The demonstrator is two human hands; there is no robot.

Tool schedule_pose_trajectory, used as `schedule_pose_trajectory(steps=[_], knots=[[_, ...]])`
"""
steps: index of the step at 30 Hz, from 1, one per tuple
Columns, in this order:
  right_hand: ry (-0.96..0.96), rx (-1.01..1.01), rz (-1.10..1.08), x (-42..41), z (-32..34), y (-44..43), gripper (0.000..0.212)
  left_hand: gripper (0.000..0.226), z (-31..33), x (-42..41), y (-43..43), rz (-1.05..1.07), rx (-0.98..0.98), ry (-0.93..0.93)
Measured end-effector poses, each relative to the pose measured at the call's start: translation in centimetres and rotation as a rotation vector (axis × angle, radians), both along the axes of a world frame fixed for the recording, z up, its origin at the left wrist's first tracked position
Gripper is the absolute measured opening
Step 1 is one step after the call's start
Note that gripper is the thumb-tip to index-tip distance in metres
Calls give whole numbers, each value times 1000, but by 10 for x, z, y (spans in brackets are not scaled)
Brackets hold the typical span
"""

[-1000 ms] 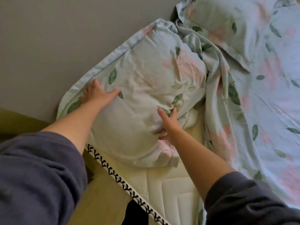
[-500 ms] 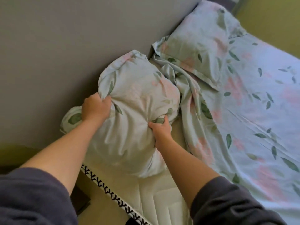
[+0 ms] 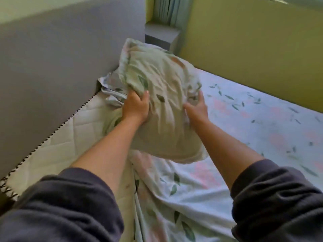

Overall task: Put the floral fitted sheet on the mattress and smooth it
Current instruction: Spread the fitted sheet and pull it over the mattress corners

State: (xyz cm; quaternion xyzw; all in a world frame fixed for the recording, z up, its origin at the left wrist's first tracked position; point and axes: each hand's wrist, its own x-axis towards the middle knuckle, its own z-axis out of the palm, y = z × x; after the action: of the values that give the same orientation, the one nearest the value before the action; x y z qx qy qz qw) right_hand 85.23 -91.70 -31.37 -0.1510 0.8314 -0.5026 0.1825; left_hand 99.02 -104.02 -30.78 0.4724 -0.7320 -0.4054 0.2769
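A pillow (image 3: 160, 81) in a pale floral case is lifted off the bed, tilted, in the middle of the view. My left hand (image 3: 135, 106) grips its left edge and my right hand (image 3: 196, 107) grips its right edge. The floral fitted sheet (image 3: 253, 123) covers the right part of the mattress and lies bunched (image 3: 111, 95) beside the headboard. The quilted white mattress (image 3: 70, 137) with its black-and-white piping is bare along the left side. A loose fold of sheet (image 3: 174, 189) runs down between my arms.
A grey padded headboard (image 3: 61, 58) rises along the left of the mattress. A yellow-green wall (image 3: 253, 46) borders the far side of the bed. A grey ledge (image 3: 162, 34) and curtain (image 3: 167, 9) sit in the far corner.
Both hands have lifted the pillow off the bare mattress corner and carried it rightward over the sheet. The bare corner now shows, and my view has swung right.
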Motion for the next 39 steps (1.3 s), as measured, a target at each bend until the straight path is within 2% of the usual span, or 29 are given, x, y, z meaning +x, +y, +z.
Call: schedule_pose_trajectory(steps=[3,6,9,17,20,23,25,28,31,32,34,36,39], knots=[[37,201,-24,-55,-10,70,79,70,-30,-63,71,-373,232,-114],[-59,228,-13,-68,-49,120,76,73,-90,-79,125,-460,386,-244],[-141,260,15,-59,-99,153,74,65,-152,-69,150,-475,432,-367],[-336,287,35,-6,-205,168,71,51,-252,-27,157,-442,471,-525],[-397,315,71,23,-248,157,71,33,-287,2,143,-355,375,-650],[-455,340,108,48,-283,146,53,19,-313,36,124,-98,223,-714],[-517,365,146,67,-304,133,32,21,-335,62,111,23,282,-733],[-558,392,208,94,-328,115,20,29,-368,87,102,129,487,-666],[-527,416,240,112,-339,102,24,30,-383,92,96,160,652,-402],[-517,426,248,115,-340,100,25,26,-385,93,96,142,683,-331],[-493,452,262,118,-335,98,26,16,-382,97,96,89,649,-324],[-495,464,269,118,-323,94,26,22,-371,106,94,139,605,-309],[-501,454,296,124,-301,78,25,22,-347,125,86,255,735,-149]])
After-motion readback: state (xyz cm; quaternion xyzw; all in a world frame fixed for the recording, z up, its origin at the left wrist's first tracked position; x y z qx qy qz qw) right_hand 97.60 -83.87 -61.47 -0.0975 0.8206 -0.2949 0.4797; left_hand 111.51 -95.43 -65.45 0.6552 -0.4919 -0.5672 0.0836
